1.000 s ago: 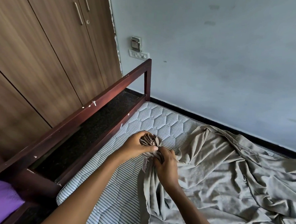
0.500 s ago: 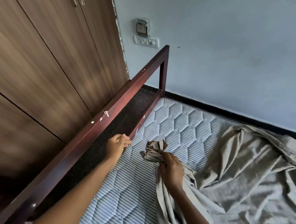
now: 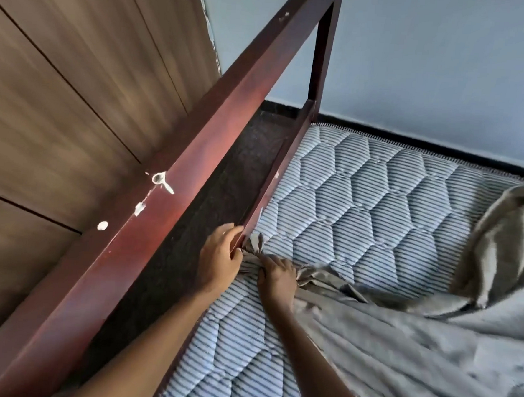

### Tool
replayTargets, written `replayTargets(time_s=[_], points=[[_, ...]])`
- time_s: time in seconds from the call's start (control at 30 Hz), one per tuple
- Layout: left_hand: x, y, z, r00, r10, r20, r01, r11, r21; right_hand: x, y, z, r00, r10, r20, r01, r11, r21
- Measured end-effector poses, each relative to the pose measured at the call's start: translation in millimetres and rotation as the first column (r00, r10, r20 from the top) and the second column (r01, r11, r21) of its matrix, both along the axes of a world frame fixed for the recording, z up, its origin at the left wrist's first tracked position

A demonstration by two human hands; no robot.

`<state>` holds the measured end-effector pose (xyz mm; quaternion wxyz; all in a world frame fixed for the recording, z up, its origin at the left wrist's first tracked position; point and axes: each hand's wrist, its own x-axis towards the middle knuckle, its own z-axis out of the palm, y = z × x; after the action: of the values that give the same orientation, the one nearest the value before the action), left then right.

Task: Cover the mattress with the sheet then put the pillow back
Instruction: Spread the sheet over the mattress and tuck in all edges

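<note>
Quilted, striped mattress (image 3: 362, 198) lay mostly bare, with the grey sheet (image 3: 398, 360) rumpled over its right side. At the mattress edge the right hand (image 3: 277, 276) clutched the sheet's bunched corner. Just beside it, the left hand (image 3: 220, 260) curled around the bed's lower rail (image 3: 274, 180), near the wardrobe (image 3: 61, 94).

Pretty tight along the near mattress (image 3: 361, 204) edge: the lower rail (image 3: 278, 181) sits right against it, with the tall top rail (image 3: 197, 139) just left. The quilted far half is open. The bunched sheet (image 3: 399, 344) heaps up on the right.
</note>
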<state>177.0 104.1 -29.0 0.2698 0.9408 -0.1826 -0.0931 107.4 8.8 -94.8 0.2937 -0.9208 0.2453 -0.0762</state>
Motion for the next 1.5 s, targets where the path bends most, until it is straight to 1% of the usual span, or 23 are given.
replayTargets(time_s=[0.07, 0.13, 0.2, 0.23, 0.3, 0.4, 0.47, 0.53, 0.6, 0.73, 0.83, 0.87, 0.93, 1.03, 1.07, 1.13, 1.17, 1.2, 1.37, 1.43, 1.5], points=[[8.8, 5.5, -9.4, 0.997, 0.054, -0.057, -0.056, 0.998, -0.037, 12.5, 2.6, -11.9, 1.000, 0.029, -0.001, -0.029, 0.997, 0.077], [17.7, 9.7, -15.6, 0.973, 0.129, -0.191, -0.140, 0.989, -0.045, 18.4, 0.9, -20.3, 0.998, 0.068, -0.017, -0.065, 0.986, 0.155], [24.0, 9.7, -19.5, 0.909, 0.196, -0.368, -0.224, 0.974, -0.034, 22.8, -3.0, -25.9, 0.991, 0.122, -0.056, -0.109, 0.974, 0.198], [25.1, 8.3, -21.2, 0.877, 0.216, -0.430, -0.243, 0.970, -0.008, 25.4, -4.9, -23.9, 0.982, 0.153, -0.113, -0.126, 0.968, 0.217], [25.9, 5.5, -24.9, 0.847, 0.241, -0.475, -0.252, 0.967, 0.040, 30.0, -5.2, -23.3, 0.962, 0.185, -0.199, -0.146, 0.970, 0.196], [26.8, 6.2, -32.6, 0.820, 0.252, -0.514, -0.300, 0.954, -0.011, 33.5, -0.2, -30.5, 0.974, 0.132, -0.184, -0.102, 0.981, 0.165], [27.8, 6.9, -35.7, 0.804, 0.245, -0.541, -0.315, 0.948, -0.038, 38.6, 4.5, -36.6, 0.990, 0.057, -0.132, -0.045, 0.995, 0.086], [30.8, 6.8, -38.5, 0.799, 0.238, -0.552, -0.314, 0.949, -0.045, 46.3, 8.7, -41.7, 0.994, 0.026, -0.103, -0.021, 0.999, 0.048], [32.1, 5.9, -40.5, 0.796, 0.223, -0.562, -0.304, 0.951, -0.052, 52.5, 14.9, -47.9, 0.996, 0.011, -0.089, -0.006, 0.999, 0.054], [32.6, 5.7, -42.2, 0.805, 0.220, -0.551, -0.302, 0.951, -0.061, 61.4, 19.9, -51.5, 0.999, -0.034, -0.039, 0.040, 0.988, 0.148], [26.8, 3.9, -39.5, 0.871, 0.241, -0.428, -0.272, 0.962, -0.010, 59.7, 16.2, -51.2, 0.999, 0.025, -0.041, -0.020, 0.994, 0.109], [24.4, 3.7, -38.1, 0.895, 0.241, -0.375, -0.251, 0.968, 0.024, 56.8, 13.8, -51.8, 0.996, 0.066, -0.054, -0.061, 0.994, 0.090], [20.6, 3.7, -35.0, 0.916, 0.231, -0.327, -0.228, 0.973, 0.048, 46.7, 6.8, -52.0, 0.989, 0.146, -0.038, -0.144, 0.989, 0.045], [19.3, 4.5, -33.5, 0.915, 0.233, -0.328, -0.231, 0.972, 0.046, 23.4, -5.9, -51.0, 0.978, 0.197, 0.071, -0.197, 0.980, -0.004], [19.7, 4.6, -33.4, 0.918, 0.233, -0.322, -0.233, 0.972, 0.039, 14.9, -8.3, -48.8, 0.978, 0.194, 0.078, -0.189, 0.980, -0.066], [20.4, 4.9, -33.2, 0.913, 0.239, -0.330, -0.244, 0.969, 0.028, 3.9, -7.2, -45.0, 0.991, 0.133, 0.019, -0.126, 0.967, -0.220], [20.5, 4.9, -33.0, 0.906, 0.243, -0.346, -0.252, 0.967, 0.020, 2.2, -4.7, -44.2, 0.996, 0.093, -0.006, -0.092, 0.963, -0.252], [20.4, 5.2, -33.4, 0.902, 0.246, -0.355, -0.261, 0.965, 0.005, 2.2, -1.7, -44.6, 0.997, 0.070, -0.016, -0.072, 0.961, -0.267], [21.5, 2.9, -33.8, 0.867, 0.301, -0.398, -0.346, 0.937, -0.045, 14.3, 4.3, -56.2, 0.999, 0.028, 0.031, -0.021, 0.974, -0.225], [23.4, 2.8, -38.2, 0.843, 0.315, -0.436, -0.383, 0.921, -0.076, 21.6, 8.3, -55.6, 0.999, 0.049, 0.017, -0.044, 0.972, -0.233], [28.4, 5.0, -46.8, 0.819, 0.338, -0.464, -0.453, 0.877, -0.159, 34.5, 14.8, -52.2, 0.997, 0.073, 0.008, -0.069, 0.966, -0.249]])
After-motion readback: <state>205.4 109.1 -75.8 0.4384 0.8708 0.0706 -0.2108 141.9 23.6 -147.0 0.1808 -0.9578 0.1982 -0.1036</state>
